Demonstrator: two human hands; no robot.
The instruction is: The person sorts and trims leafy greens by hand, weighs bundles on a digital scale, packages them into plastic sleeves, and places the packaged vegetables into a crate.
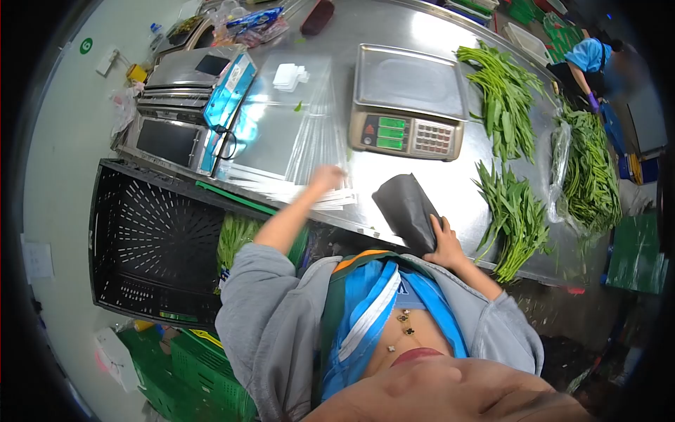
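Note:
My left hand (328, 179), smeared by motion, is over the near end of a stack of clear plastic bags (309, 144) with white edge strips. Whether its fingers grip anything cannot be made out. At the table's near edge, my right hand (444, 245) has its fingers closed on the lower end of a flat dark grey sleeve-like thing (404, 205); its exact kind does not show. Beyond both hands stands a weighing scale (408, 98) with green displays and a bare metal pan. A bunch of leafy greens (517, 221) lies to the right of my right hand.
More greens (503, 98) lie right of the scale, others (590, 169) beside clear wrap. A metal-topped machine (183, 105) stands at left, above a black crate (155, 239). Green crates (204, 366) are on the floor. A co-worker in blue (587, 60) is at far right.

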